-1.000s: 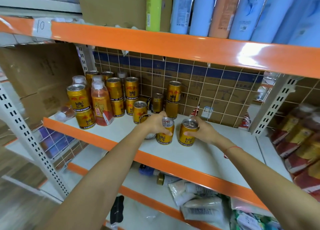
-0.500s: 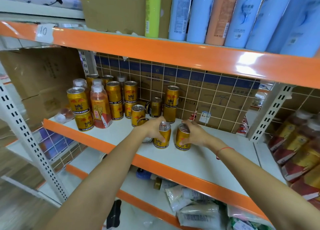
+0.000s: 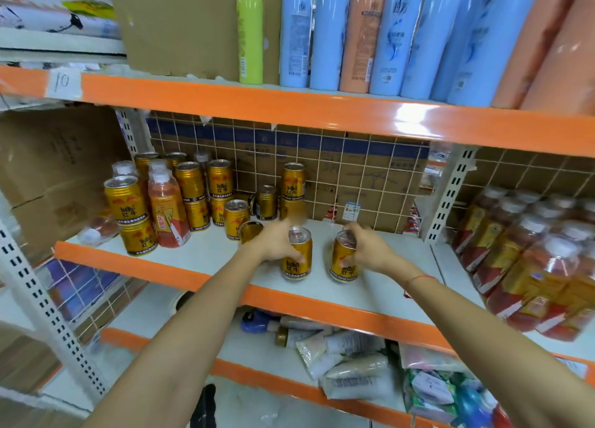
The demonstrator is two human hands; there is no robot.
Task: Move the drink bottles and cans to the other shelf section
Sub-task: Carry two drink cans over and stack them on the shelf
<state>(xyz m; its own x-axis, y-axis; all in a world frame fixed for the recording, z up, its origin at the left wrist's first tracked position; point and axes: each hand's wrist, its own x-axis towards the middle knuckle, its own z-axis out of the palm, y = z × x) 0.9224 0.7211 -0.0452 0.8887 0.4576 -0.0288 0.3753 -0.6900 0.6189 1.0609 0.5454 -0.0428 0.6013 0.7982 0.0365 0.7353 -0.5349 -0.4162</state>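
Note:
Two gold drink cans stand near the front of the white middle shelf. My left hand grips the left can from its left side. My right hand grips the right can from its right side near the top. Both cans look slightly tilted, and I cannot tell whether they touch the shelf. Several more gold cans are stacked two high at the shelf's left and back, with orange drink bottles among them. One can lies on its side just behind my left hand.
A white upright post divides this section from the right one, which holds shrink-wrapped packs of bottles. The orange-edged shelf above carries tall blue and peach bottles. Soft packets lie on the lower shelf. A bottle lies at far left.
Both hands have kept their hold on the two cans, which have tilted a little. The view has dropped slightly.

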